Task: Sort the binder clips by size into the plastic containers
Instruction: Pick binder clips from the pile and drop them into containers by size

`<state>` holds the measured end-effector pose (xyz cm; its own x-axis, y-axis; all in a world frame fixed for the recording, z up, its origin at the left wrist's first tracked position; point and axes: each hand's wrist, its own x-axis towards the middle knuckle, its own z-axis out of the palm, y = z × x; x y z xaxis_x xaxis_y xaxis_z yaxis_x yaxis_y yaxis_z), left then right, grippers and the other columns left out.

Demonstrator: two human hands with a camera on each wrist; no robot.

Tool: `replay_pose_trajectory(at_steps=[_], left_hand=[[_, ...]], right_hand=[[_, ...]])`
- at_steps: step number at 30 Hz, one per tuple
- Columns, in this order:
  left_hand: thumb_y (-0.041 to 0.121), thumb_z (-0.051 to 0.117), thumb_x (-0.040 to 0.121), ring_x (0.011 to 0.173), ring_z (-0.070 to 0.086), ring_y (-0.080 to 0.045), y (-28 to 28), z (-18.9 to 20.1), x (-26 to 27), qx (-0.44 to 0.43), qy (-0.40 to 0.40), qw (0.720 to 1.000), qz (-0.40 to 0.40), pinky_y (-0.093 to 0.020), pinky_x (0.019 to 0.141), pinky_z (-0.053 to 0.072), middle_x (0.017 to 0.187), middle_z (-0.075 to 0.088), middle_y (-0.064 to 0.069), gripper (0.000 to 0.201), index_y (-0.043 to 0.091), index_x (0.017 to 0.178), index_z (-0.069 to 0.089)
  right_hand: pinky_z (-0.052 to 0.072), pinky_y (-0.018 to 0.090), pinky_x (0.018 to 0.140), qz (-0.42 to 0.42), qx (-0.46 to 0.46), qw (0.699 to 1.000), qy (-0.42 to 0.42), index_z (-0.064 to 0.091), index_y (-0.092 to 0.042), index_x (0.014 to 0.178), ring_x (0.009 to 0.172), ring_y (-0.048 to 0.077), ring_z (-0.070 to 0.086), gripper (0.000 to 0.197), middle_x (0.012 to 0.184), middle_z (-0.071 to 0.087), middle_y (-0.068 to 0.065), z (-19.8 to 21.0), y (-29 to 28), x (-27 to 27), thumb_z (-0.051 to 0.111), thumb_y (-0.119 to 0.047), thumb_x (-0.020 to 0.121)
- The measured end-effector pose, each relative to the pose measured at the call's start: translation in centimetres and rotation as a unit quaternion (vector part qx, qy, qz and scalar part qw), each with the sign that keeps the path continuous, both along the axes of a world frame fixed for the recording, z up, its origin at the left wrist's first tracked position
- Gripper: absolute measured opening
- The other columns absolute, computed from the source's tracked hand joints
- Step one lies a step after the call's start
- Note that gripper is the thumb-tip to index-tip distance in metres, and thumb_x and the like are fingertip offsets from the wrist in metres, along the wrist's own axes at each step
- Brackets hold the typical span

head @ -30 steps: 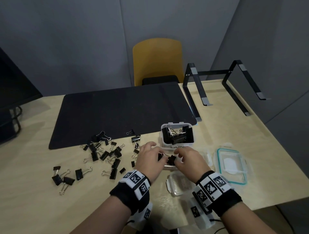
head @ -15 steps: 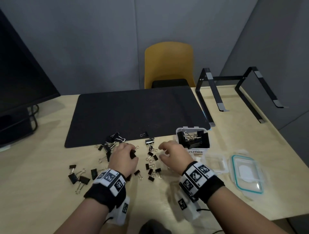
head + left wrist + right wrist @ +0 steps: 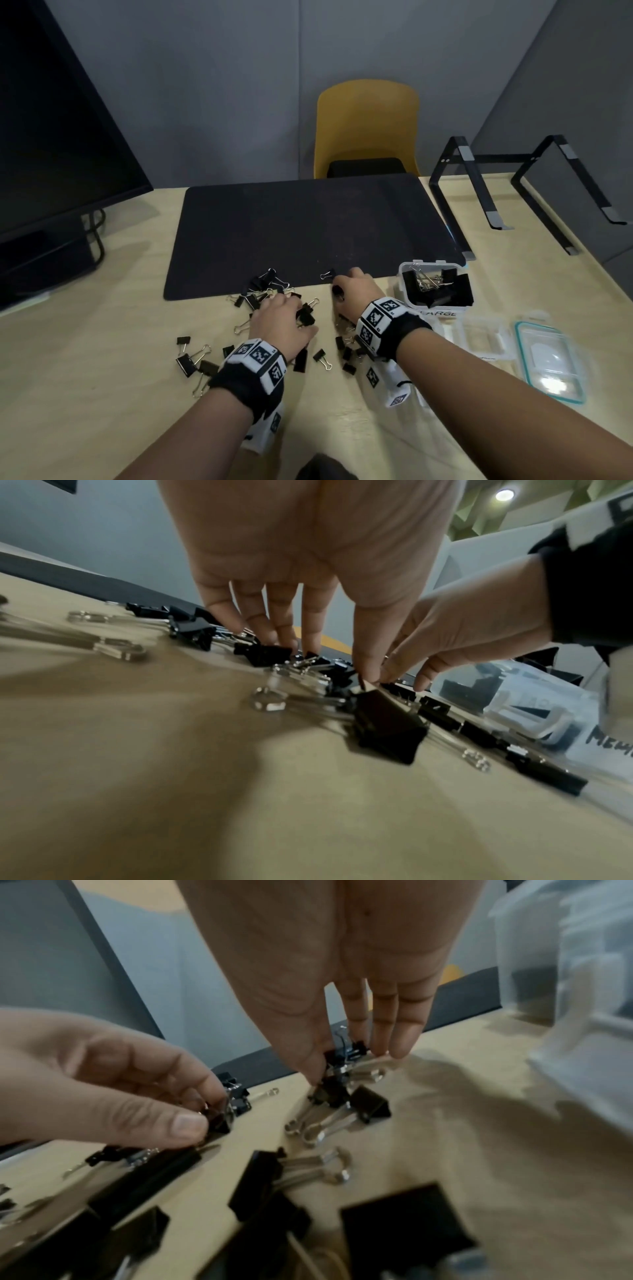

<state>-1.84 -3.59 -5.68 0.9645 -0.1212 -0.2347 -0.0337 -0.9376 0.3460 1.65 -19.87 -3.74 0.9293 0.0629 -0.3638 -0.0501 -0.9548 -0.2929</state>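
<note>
- Surface (image 3: 85,394): light wood; it carries a black mat (image 3: 308,233) at the far centre, a monitor (image 3: 51,137) at the far left and a black stand (image 3: 513,192) at the far right.
- Teal-rimmed lid (image 3: 549,359): lies flat at the right edge, apart from the tubs.
- Clear tub marked "LARGE" (image 3: 407,274): stands at the mat's near right corner, lid off. It holds several big black clips (image 3: 442,291) with silver handles.
- Second clear tub (image 3: 479,337): sits just nearer than the first, between it and the teal-rimmed lid. Contents cannot be told. The left wrist view shows a handwritten label starting "ME" (image 3: 609,739).
- Loose clips (image 3: 270,287): black, of mixed sizes, scattered on the surface along the mat's near edge and around both hands.
- Left hand (image 3: 281,322): palm down over the loose clips, fingers curled downward. Thumb and forefinger pinch a black clip (image 3: 219,1118).
- Right hand (image 3: 356,291): palm down just left of the "LARGE" tub. Thumb and forefinger pinch a small black clip (image 3: 329,1093) at the surface; the other fingers point down, nearly straight.
</note>
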Motion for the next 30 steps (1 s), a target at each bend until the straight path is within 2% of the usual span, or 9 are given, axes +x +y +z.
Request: replay_pose_trajectory(at_steps=[3,6,12,15,19,22,24,27,30], left_hand=[[0.058,0.060,0.079,0.119,0.042,-0.019,-0.3,0.0,0.5,0.016,0.004,1.000,-0.014,-0.035,0.101,0.037,0.124,0.052,0.005,0.057,0.025,0.125,0.052],[0.051,0.060,0.081,0.115,0.046,-0.021,-0.6,0.1,0.9,0.035,0.006,0.999,-0.027,-0.036,0.097,0.039,0.119,0.056,0.003,0.048,0.022,0.119,0.054],[0.041,0.057,0.081,0.112,0.047,-0.023,-0.7,0.6,0.9,0.033,0.001,0.999,-0.041,-0.037,0.096,0.039,0.116,0.058,0.000,0.040,0.020,0.115,0.057],[0.039,0.058,0.080,0.111,0.048,-0.021,-0.7,1.2,0.7,-0.011,-0.005,1.000,-0.028,-0.036,0.096,0.040,0.115,0.058,0.002,0.037,0.021,0.113,0.058],[0.036,0.061,0.080,0.108,0.051,-0.016,-1.1,2.3,0.0,-0.096,0.001,0.995,-0.011,-0.029,0.092,0.043,0.117,0.057,0.003,0.040,0.021,0.116,0.058],[0.035,0.062,0.081,0.110,0.052,-0.014,-1.8,3.3,-0.6,-0.130,0.007,0.991,-0.004,-0.026,0.090,0.040,0.119,0.055,0.004,0.042,0.021,0.121,0.058],[0.035,0.063,0.081,0.106,0.054,-0.014,-2.6,3.9,-0.9,-0.145,0.008,0.989,0.000,-0.026,0.088,0.041,0.115,0.056,0.003,0.040,0.021,0.118,0.060],[0.035,0.064,0.080,0.094,0.052,-0.010,-3.7,4.4,-1.3,-0.160,0.006,0.987,0.002,-0.025,0.081,0.041,0.108,0.058,0.006,0.033,0.023,0.111,0.062],[0.032,0.065,0.079,0.089,0.052,-0.009,-4.8,4.9,-1.6,-0.187,0.015,0.982,0.002,-0.024,0.078,0.040,0.104,0.058,0.007,0.030,0.023,0.108,0.062]], right_hand=[[0.046,0.039,0.093,-0.030,-0.007,1.000,0.006,0.054,-0.014,0.117,0.110,0.032,0.047,0.031,0.117,0.046,0.012,-0.4,0.4,0.2,0.051,-0.012,0.086],[0.047,0.038,0.089,-0.044,-0.014,0.999,-0.004,0.054,-0.009,0.110,0.105,0.032,0.050,0.024,0.114,0.045,0.012,-0.6,0.7,0.1,0.052,-0.013,0.086],[0.040,0.037,0.089,-0.020,-0.044,0.995,-0.082,0.058,-0.016,0.109,0.108,0.027,0.042,0.026,0.116,0.048,0.006,-0.1,0.7,-1.2,0.055,-0.024,0.084],[0.042,0.034,0.086,-0.027,0.004,0.996,-0.088,0.057,-0.014,0.108,0.105,0.026,0.048,0.025,0.111,0.054,0.006,0.9,0.6,-1.7,0.055,-0.022,0.084],[0.042,0.028,0.073,-0.055,0.062,0.992,-0.091,0.057,-0.011,0.102,0.095,0.024,0.055,0.022,0.102,0.058,0.007,2.3,-0.1,-3.0,0.058,-0.021,0.082],[0.042,0.027,0.072,-0.078,0.081,0.989,-0.093,0.059,-0.013,0.109,0.091,0.021,0.056,0.028,0.104,0.058,0.006,2.8,-1.1,-4.5,0.060,-0.024,0.083],[0.041,0.025,0.069,-0.084,0.090,0.989,-0.085,0.062,-0.015,0.109,0.085,0.018,0.055,0.027,0.103,0.061,0.006,3.0,-2.0,-5.5,0.059,-0.023,0.084],[0.047,0.027,0.070,-0.089,0.098,0.988,-0.085,0.065,-0.016,0.104,0.082,0.016,0.058,0.021,0.095,0.065,0.003,3.3,-3.8,-7.1,0.059,-0.023,0.086],[0.041,0.023,0.066,-0.128,0.122,0.980,-0.087,0.063,-0.016,0.100,0.076,0.014,0.055,0.016,0.082,0.061,-0.004,4.0,-5.9,-8.6,0.061,-0.023,0.086]])
